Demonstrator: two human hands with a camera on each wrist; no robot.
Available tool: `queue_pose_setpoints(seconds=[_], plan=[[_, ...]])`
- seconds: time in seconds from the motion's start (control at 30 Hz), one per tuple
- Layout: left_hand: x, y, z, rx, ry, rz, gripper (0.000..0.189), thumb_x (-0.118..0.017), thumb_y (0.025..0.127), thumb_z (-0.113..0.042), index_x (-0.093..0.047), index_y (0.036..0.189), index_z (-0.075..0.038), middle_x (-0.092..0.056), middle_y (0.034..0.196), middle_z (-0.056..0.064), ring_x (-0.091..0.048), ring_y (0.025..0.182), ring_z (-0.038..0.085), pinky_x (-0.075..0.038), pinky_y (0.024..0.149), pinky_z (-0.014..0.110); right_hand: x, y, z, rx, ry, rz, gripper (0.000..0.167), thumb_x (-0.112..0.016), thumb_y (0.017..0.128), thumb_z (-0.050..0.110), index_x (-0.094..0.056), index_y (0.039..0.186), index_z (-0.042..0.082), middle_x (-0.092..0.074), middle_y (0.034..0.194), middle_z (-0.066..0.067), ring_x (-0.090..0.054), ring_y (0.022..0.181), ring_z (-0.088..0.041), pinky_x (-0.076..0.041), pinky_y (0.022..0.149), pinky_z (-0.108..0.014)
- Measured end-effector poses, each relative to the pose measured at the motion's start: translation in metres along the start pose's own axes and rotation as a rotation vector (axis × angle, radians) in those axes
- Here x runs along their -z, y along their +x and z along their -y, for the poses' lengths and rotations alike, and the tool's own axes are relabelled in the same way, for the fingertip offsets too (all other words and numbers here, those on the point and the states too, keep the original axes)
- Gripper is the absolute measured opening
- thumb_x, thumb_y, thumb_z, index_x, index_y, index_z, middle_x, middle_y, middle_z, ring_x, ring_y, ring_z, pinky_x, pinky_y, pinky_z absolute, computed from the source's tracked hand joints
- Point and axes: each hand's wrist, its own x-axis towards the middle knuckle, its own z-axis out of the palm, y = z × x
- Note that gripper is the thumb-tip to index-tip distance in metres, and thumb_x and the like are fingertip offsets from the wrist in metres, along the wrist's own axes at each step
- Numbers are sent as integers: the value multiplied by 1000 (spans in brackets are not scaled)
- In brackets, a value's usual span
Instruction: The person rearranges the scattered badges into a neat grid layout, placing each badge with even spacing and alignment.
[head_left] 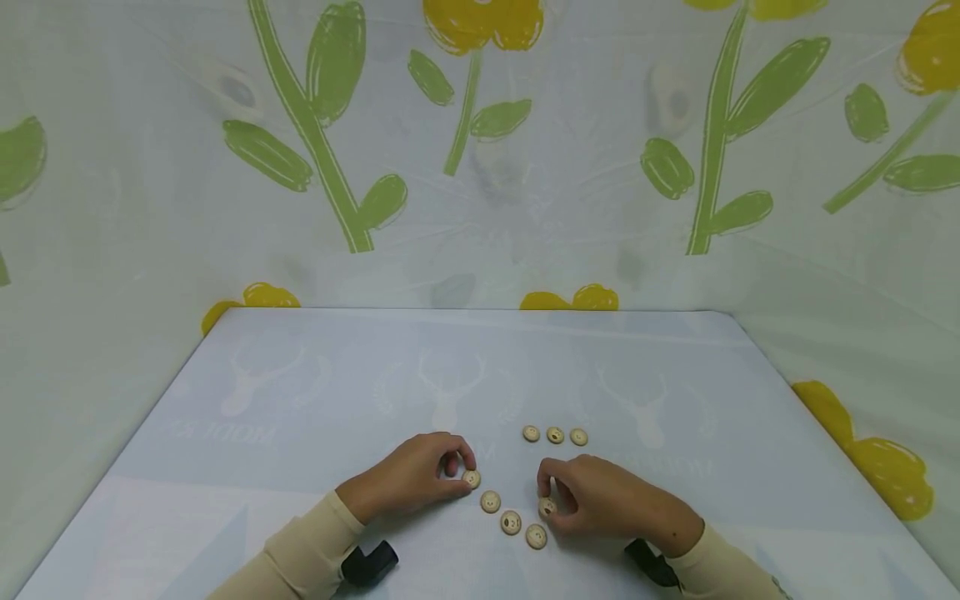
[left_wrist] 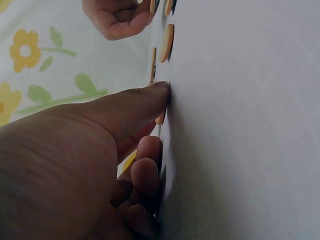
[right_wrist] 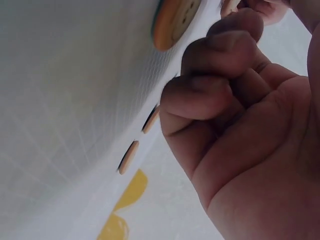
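Note:
My left hand [head_left: 418, 473] pinches a round wooden button [head_left: 471, 479] between thumb and forefinger at the table surface. Opposite it, my right hand [head_left: 600, 498] has thumb and forefinger on another wooden button [head_left: 547, 506]. Between the hands, three loose buttons step down to the right: one [head_left: 491, 501] near the left hand, a middle one [head_left: 511, 522], and one [head_left: 536, 536] just below the right fingertips. In the right wrist view, curled fingers hide the right hand's button; a nearby button [right_wrist: 177, 22] shows small dark dots on its face.
Beyond the right hand lies a short row of three buttons: left [head_left: 531, 433], middle [head_left: 555, 435] and right [head_left: 579, 437]. The pale table [head_left: 300, 392] carries faint deer-head prints. A white curtain [head_left: 570, 208] with yellow flowers stands behind it.

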Motion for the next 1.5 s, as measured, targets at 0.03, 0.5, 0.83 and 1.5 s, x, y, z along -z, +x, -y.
queue_pose_setpoints(seconds=[0.03,0.5,0.83,1.5], plan=[[0,0,0,-3,0,0,18,-79,86,-24,-67,98,-20,-55,80,-9,-47,66,2,-42,61,21,0,0,0,1,-4,-6,18,-74,86,19,-58,95,22,-48,64,16,-39,55,5,-35,52,-17],[1,0,-1,-2,-6,5,18,-80,86,-24,-67,98,-21,-55,80,-9,-47,66,2,-42,61,21,4,-1,2,-12,-42,-66,19,-75,86,23,-58,95,24,-46,61,16,-37,53,4,-31,50,-18],[0,-1,0,1,-9,3,18,-79,86,-26,-67,99,-22,-55,80,-9,-47,66,1,-42,61,20,7,2,5,-70,-98,-115,19,-75,86,25,-58,94,26,-45,59,15,-39,51,2,-31,49,-19],[0,-1,1,-4,3,-3,17,-80,86,-25,-67,98,-22,-56,80,-8,-47,67,2,-42,62,21,10,25,-6,-69,-154,-124,21,-76,88,27,-58,96,23,-48,62,13,-41,54,1,-35,50,-20]])
